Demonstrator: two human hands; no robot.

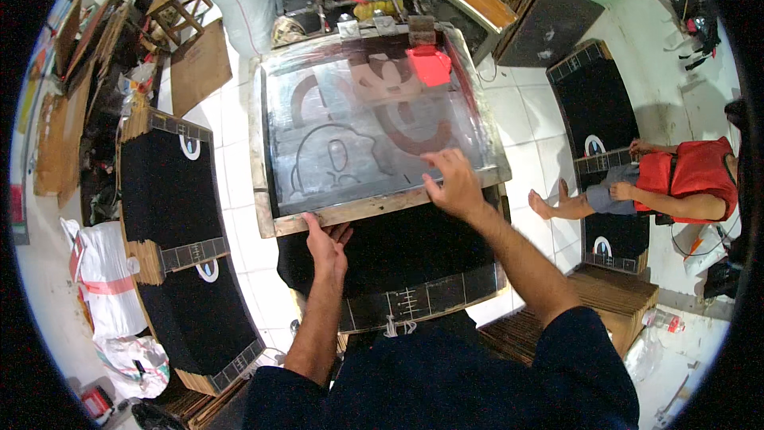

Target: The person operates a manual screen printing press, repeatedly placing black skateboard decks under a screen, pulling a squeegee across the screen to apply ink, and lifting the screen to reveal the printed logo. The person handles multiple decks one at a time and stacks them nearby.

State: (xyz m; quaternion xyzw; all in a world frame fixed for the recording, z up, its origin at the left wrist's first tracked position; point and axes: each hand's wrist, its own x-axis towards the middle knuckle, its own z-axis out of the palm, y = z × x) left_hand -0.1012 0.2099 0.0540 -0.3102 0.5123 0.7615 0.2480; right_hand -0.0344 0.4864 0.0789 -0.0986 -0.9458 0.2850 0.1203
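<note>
A screen-printing screen [326,103] in a worn wooden frame, marked with faint curved shapes, lies over a black-topped printing board [414,255]. My left hand [327,245] holds the frame's near edge, thumb against it and fingers curled below. My right hand [452,183] is open, fingers apart and slightly bent, at the screen's lower right, near the frame. A red squarish item [430,64] rests at the screen's upper right. Metal clamps [348,26] are along the frame's far edge.
Stacked black panels [167,183] stand left, more [593,95] right. A person [684,179] in red sits at right, bare feet toward me. Behind the screen are white sacks [231,0] and a slanted brown-topped board [469,0]; cardboard stacks [613,291] sit lower right.
</note>
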